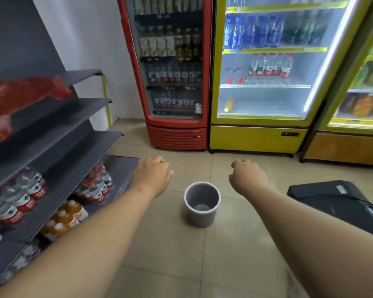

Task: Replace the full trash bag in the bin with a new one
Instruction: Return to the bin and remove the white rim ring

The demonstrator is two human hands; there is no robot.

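1. Holds nothing in left grip (153, 175) or right grip (248, 177); shows both backs-up with fingers loosely curled, well apart from each other, out over the floor (181, 265).
2. Finds the bin (202, 203) upright on the tiles between the two forearms, grey, bare inside, with no liner over its rim.
3. Reads, as a judgement, as old bag out and new bag not yet fitted.
4. Notes a blurred red plastic bag (26, 97) on the shelf (84, 104) to the left and a black object (336, 203) on the floor to the right; cannot tell whether either belongs to the task.
5. Risks tipping the bin, which looks light and unweighted, with a careless downward reach.
6. Risks brushing the bottles (95, 186) on the low shelf, close beside the left forearm, when turning toward the red bag.
7. Risks a liner sliding down inside if not folded well over the rim.
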